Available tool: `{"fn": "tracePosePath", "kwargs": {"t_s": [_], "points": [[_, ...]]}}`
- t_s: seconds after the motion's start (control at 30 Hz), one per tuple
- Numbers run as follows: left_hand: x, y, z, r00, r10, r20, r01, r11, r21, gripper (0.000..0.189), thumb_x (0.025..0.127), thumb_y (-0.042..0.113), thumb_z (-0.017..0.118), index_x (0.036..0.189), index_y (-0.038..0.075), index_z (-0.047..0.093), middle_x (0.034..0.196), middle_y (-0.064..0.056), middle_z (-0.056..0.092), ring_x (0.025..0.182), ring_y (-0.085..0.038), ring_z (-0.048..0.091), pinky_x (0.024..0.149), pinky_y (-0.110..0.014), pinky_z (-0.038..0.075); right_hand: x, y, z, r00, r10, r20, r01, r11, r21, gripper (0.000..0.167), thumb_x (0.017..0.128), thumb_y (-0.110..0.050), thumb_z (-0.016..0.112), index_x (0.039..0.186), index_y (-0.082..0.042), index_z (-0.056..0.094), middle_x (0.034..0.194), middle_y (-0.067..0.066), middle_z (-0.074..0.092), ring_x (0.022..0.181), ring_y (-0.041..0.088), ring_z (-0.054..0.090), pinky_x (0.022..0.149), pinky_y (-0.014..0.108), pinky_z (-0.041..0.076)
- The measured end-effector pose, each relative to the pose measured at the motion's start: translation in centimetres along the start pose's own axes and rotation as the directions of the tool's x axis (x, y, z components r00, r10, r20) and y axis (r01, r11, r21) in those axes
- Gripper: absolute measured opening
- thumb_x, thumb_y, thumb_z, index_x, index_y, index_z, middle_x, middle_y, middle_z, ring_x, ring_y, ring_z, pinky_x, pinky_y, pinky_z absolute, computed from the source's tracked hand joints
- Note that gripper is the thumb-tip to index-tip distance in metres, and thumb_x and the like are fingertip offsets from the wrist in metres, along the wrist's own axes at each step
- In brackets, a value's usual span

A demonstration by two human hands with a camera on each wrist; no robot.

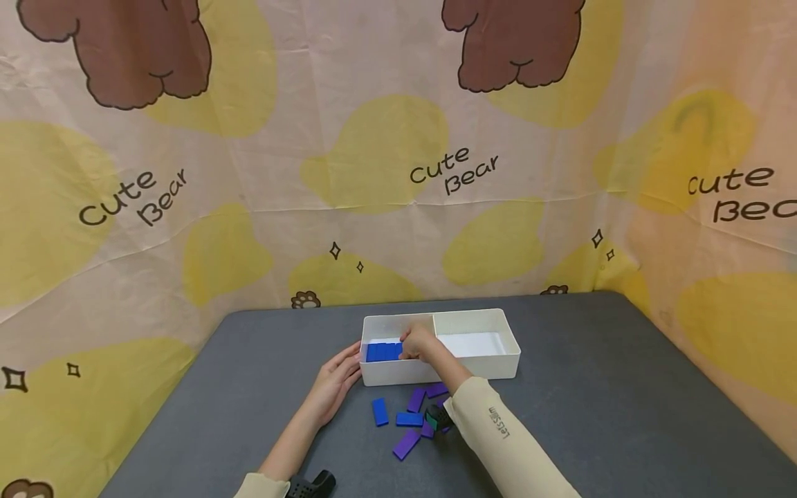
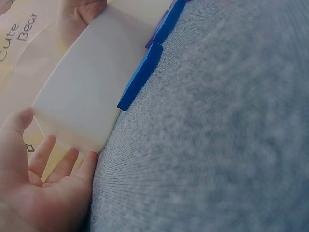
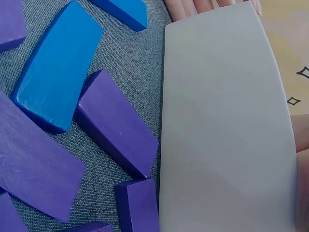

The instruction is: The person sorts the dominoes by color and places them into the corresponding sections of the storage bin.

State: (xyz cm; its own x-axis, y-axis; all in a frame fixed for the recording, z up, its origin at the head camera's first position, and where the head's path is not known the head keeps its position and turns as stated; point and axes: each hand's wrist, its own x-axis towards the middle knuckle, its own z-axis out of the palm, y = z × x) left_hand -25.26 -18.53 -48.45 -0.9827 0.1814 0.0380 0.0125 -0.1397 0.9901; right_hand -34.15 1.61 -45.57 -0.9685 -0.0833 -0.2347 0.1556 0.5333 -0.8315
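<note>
A white two-compartment box (image 1: 398, 374) stands on the table, with a row of blue blocks (image 1: 382, 352) lying in its left compartment. My left hand (image 1: 335, 384) rests against the box's left end, fingers spread and fingertips on the wall in the left wrist view. Over the front wall reaches my right hand (image 1: 420, 342), its curled fingers down in the left compartment at the right end of the blue row. The hand and the box wall hide its fingertips, and I cannot tell whether a block is between them.
In front of the box lie two loose blue blocks (image 1: 380, 412) and several purple blocks (image 1: 407, 444), some partly under the right sleeve (image 1: 498, 429). The box's right compartment (image 1: 471, 344) shows its white floor. Behind the grey table (image 1: 280, 360) hangs a printed cloth (image 1: 373, 166).
</note>
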Motion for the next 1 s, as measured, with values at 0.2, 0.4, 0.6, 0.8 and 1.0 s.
{"fn": "tracePosePath", "kwargs": {"t_s": [0.2,0.4,0.6,0.8,1.0], "points": [[0.0,0.0,0.0,1.0,-0.005,-0.005,0.005,1.0,0.003,0.057,0.111,0.018,0.053,0.16,-0.005,0.037,0.167,-0.026,0.035,0.153,-0.041,0.037,0.121,-0.043,0.039,4.7,3.2,1.4,0.999,-0.037,-0.004,0.037,0.999,0.013,0.035,0.073,0.016,0.084,0.101,0.004,0.066,0.093,0.018,0.061,0.069,0.025,0.057,0.058,0.028,0.052],[0.0,0.0,0.0,1.0,0.0,0.0,0.0,1.0,0.01,0.058,0.111,0.019,0.053,0.16,-0.006,0.036,0.167,-0.026,0.035,0.153,-0.042,0.037,0.122,-0.043,0.039,2.3,1.9,0.8,0.999,-0.04,-0.002,0.04,0.996,0.073,0.035,0.077,0.017,0.081,0.104,0.006,0.062,0.096,0.019,0.06,0.067,0.023,0.061,0.061,0.027,0.057],[0.0,-0.1,0.0,1.0,-0.002,-0.004,0.002,1.0,0.007,0.058,0.111,0.018,0.053,0.16,-0.005,0.036,0.167,-0.026,0.035,0.153,-0.041,0.037,0.118,-0.036,0.043,-4.2,-2.0,-1.0,1.0,-0.017,0.012,0.014,0.981,0.194,0.03,0.088,0.021,0.067,0.115,0.011,0.058,0.099,0.018,0.055,0.066,0.017,0.054,0.067,0.022,0.059],[0.0,-0.1,-0.1,1.0,-0.008,-0.01,0.008,1.0,0.015,0.057,0.111,0.019,0.054,0.16,-0.005,0.037,0.167,-0.026,0.035,0.153,-0.041,0.038,0.119,-0.038,0.043,-4.4,-2.1,-1.3,0.997,-0.061,0.038,0.046,0.95,0.307,0.031,0.09,0.019,0.066,0.119,0.013,0.058,0.088,0.01,0.051,0.062,0.013,0.05,0.06,0.016,0.053],[0.1,0.0,0.0,1.0,-0.014,-0.006,0.014,1.0,0.015,0.057,0.111,0.019,0.053,0.16,-0.004,0.037,0.167,-0.026,0.035,0.153,-0.041,0.038,0.12,-0.04,0.042,-4.4,-2.0,-2.0,0.988,-0.131,0.08,0.098,0.939,0.331,0.024,0.095,0.012,0.067,0.118,0.012,0.063,0.086,0.014,0.061,0.066,0.015,0.058,0.067,0.023,0.059]]}}
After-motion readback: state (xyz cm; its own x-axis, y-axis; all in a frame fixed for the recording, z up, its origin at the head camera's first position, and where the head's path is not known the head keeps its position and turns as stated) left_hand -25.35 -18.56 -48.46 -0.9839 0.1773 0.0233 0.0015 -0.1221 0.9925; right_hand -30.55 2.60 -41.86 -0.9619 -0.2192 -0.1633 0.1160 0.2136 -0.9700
